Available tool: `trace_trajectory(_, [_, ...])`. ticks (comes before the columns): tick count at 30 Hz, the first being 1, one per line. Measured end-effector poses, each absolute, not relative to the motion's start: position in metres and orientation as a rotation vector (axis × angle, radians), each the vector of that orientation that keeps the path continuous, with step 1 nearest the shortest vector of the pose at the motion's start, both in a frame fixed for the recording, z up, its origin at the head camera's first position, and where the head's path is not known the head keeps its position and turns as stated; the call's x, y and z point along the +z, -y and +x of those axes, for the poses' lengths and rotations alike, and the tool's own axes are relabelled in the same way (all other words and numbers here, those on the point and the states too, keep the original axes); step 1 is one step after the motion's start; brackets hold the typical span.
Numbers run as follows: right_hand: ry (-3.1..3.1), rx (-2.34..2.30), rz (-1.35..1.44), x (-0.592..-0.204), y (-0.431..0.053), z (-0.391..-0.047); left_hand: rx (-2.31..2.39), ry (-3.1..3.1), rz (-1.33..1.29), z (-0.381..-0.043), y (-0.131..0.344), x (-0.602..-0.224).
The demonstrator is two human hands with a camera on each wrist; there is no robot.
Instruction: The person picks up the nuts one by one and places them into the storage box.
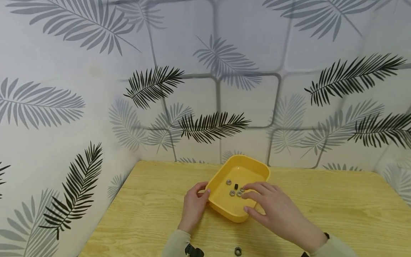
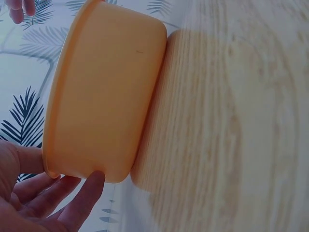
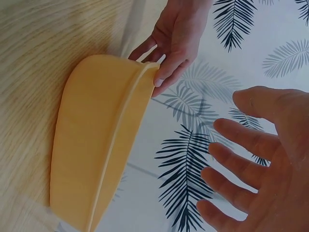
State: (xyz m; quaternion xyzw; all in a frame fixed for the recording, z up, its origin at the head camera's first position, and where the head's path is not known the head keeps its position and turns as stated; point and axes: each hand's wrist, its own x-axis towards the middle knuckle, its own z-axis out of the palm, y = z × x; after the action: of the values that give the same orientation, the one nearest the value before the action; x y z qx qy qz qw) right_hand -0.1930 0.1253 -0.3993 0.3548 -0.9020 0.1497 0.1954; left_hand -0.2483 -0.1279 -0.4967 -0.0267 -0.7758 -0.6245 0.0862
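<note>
My left hand grips the left side of a yellow plastic tub, thumb at the rim and fingers against the outer wall. In the left wrist view those fingers show against the tub's end. Over the tub's right side hovers my right hand, its fingers spread and slightly bent with nothing between them; the right wrist view shows the same hand apart from the rim. Several metal hex nuts lie on the tub's floor, along with a small black piece.
A dark hex nut lies on the wooden table near the front, between the two forearms. Behind the table hangs a pale backdrop with leaf prints. A dark strap circles the left wrist.
</note>
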Motion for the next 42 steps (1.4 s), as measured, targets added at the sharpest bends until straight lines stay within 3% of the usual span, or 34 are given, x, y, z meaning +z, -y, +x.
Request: trace_trajectory(42, [2.689, 0.410, 1.240, -0.435, -0.120, -0.165, -1.863, 2.313, -0.086, -0.249, 0.130, -0.498])
